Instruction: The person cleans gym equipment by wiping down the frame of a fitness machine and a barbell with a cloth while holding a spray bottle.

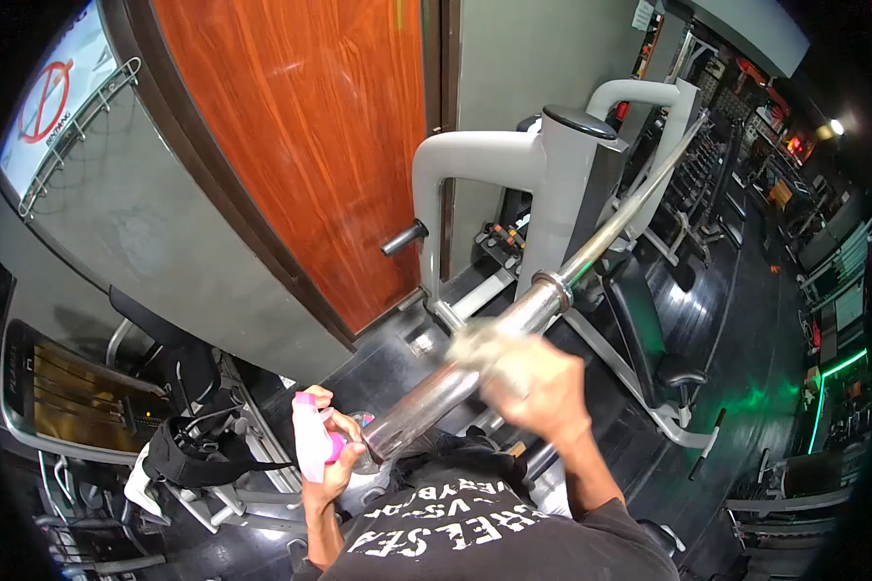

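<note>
A long metal barbell (538,308) runs slantwise from close to my chest up to the far right, its thick end nearest me. My right hand (545,389) is closed on a pale cloth (482,347), which lies against the thick sleeve of the bar. Both hand and cloth are somewhat blurred. Beside the bar's near end, my left hand (331,474) is wrapped round a spray bottle (310,438) with a white and pink trigger head. Most of the bottle's body is hidden behind the fingers and bar.
A grey weight machine (567,184) with a black padded bench (639,329) stands ahead and to the right. Behind it are a wooden door (300,126) and a grey wall (184,232). On the left, a black bag (199,453) hangs by exercise equipment.
</note>
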Available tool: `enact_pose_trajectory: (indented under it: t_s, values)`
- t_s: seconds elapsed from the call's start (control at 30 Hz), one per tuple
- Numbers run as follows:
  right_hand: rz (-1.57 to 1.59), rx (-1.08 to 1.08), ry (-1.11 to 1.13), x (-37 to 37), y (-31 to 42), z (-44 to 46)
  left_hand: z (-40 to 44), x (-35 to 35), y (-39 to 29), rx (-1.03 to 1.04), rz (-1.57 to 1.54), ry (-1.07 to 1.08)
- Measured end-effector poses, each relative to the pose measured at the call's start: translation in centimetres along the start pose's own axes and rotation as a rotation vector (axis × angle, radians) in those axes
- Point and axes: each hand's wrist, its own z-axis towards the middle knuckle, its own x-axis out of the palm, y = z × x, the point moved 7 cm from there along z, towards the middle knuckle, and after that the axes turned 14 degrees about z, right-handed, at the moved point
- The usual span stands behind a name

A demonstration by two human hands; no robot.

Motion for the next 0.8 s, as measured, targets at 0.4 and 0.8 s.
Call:
enact_pose_trajectory:
  t_s: [0.4, 0.8]
  values:
    - [0.123, 0.015, 0.215, 5.4, 4.2, -2.5, -0.7, -0.3, 3.0, 0.015, 0.066, -0.041]
    - [-0.105, 0.054, -0.033, 2.9, 2.8, -0.5, -0.6, 0.9, 1.7, 0.027, 0.074, -0.021]
